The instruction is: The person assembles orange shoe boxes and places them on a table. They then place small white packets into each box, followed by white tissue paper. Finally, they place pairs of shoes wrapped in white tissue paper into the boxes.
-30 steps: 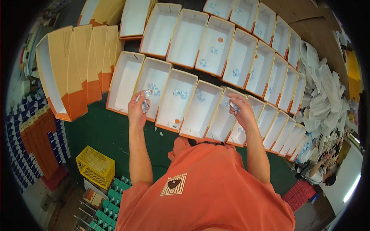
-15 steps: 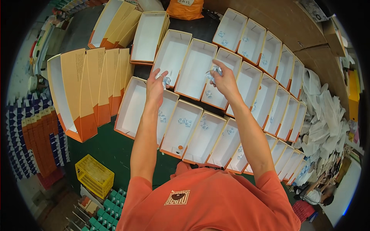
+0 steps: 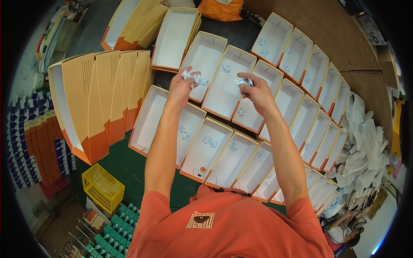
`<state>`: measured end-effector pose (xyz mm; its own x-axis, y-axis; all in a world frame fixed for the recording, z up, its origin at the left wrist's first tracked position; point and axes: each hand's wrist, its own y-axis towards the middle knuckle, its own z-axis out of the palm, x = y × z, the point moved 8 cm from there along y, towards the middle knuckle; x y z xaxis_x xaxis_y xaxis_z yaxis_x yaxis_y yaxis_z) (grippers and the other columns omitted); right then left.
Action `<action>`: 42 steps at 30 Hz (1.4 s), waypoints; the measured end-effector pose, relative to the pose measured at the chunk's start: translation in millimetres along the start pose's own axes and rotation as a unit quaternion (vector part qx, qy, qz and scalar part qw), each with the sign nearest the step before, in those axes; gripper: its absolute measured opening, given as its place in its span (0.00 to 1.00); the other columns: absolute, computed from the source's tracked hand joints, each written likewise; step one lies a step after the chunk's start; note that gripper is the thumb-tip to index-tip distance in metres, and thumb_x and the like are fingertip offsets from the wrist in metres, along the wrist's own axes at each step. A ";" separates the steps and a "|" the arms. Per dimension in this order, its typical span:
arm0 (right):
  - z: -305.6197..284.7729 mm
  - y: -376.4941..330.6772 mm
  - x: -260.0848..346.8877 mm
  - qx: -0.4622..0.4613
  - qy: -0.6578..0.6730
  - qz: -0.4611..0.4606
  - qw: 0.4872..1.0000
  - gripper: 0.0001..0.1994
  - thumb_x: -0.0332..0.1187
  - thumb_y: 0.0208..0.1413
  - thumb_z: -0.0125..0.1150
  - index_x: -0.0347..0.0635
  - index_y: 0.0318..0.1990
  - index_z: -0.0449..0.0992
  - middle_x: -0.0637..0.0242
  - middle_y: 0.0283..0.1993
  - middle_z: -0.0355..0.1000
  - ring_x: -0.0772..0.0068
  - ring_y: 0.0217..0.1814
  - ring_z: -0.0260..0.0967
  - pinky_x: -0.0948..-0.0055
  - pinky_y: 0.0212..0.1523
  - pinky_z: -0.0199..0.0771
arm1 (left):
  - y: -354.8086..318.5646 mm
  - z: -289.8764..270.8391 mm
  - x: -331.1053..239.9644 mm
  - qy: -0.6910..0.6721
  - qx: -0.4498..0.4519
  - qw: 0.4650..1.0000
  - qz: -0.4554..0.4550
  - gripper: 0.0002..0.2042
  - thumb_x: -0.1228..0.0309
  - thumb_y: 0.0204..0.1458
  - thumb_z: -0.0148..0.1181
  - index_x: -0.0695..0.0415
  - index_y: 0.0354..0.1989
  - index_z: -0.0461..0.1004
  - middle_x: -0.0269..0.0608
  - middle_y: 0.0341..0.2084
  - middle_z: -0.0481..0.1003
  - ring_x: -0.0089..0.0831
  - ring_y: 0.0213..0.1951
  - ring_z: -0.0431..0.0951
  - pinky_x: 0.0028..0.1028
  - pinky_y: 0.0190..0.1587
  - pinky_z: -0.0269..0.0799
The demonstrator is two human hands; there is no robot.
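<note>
Small white-and-blue sachets are in my left hand, its fingers curled around them over the lower corner of an open white-lined box. Several sachets lie in that box beside my fingertips. My right hand pinches more sachets between thumb and fingers, above the right side of the neighbouring box. Near the upper left of this neighbouring box rests a sachet pair. Under my right wrist, another box is partly hidden and has sachets at its left side.
Open boxes stand in slanting rows, many with sachets inside. Nested orange-and-tan boxes lean at the left. A yellow crate sits below them. Crumpled white paper is heaped at the right. An orange bag lies at the back.
Sachets now lie in two middle-row boxes whose visible floors were bare. My left hand has shifted slightly up and right. My right hand has moved slightly down and right, still pinching sachets.
</note>
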<state>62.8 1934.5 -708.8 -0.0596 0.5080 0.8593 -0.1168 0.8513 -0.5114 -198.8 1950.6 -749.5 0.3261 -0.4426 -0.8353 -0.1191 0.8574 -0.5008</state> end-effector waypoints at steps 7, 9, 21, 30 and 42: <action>2.2 -10.2 3.7 -0.087 -0.015 -0.018 0.996 0.13 0.25 0.61 0.57 0.33 0.53 0.75 0.58 0.45 0.74 0.69 0.42 0.76 0.74 0.41 0.83 | 6.1 -3.7 -4.3 0.116 -0.038 0.991 0.047 0.18 0.78 0.57 0.60 0.70 0.55 0.71 0.48 0.49 0.76 0.30 0.41 0.80 0.24 0.42 0.81; -0.2 -6.7 3.6 -0.100 -0.033 -0.050 0.993 0.12 0.26 0.63 0.56 0.32 0.52 0.76 0.57 0.47 0.73 0.66 0.45 0.76 0.72 0.44 0.84 | -0.4 -7.3 -10.7 0.094 -0.045 0.993 0.064 0.19 0.78 0.56 0.61 0.70 0.55 0.70 0.48 0.49 0.76 0.30 0.42 0.80 0.25 0.44 0.81; 21.5 -113.0 -68.7 -0.032 0.219 0.099 0.970 0.17 0.23 0.64 0.49 0.30 0.60 0.65 0.51 0.49 0.75 0.61 0.47 0.77 0.71 0.49 0.81 | -161.3 -162.5 -22.2 -0.130 -0.106 0.986 0.024 0.20 0.71 0.65 0.50 0.69 0.61 0.62 0.53 0.54 0.73 0.30 0.46 0.77 0.23 0.41 0.74; 114.3 -174.7 -42.9 0.091 0.151 0.108 0.978 0.15 0.22 0.64 0.49 0.29 0.57 0.67 0.47 0.50 0.75 0.57 0.50 0.78 0.71 0.46 0.83 | -165.5 -219.6 0.0 0.198 -0.118 0.972 -0.039 0.15 0.71 0.63 0.51 0.63 0.55 0.71 0.42 0.43 0.81 0.16 0.24 0.66 0.16 0.26 0.64; 92.9 -258.7 -90.0 0.020 0.152 0.134 0.979 0.12 0.24 0.64 0.51 0.31 0.53 0.70 0.49 0.47 0.76 0.62 0.44 0.79 0.70 0.44 0.83 | -192.2 -210.1 9.5 0.505 -0.084 0.853 0.101 0.15 0.63 0.58 0.59 0.57 0.49 0.78 0.48 0.27 0.81 0.40 0.33 0.83 0.33 0.39 0.75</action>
<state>6.3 1656.4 -652.9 0.2037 0.7327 0.6493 -0.1758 0.6798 -0.7120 -369.9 1726.4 -708.8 -0.6804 -0.3642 -0.6359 -0.2379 0.9306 -0.2783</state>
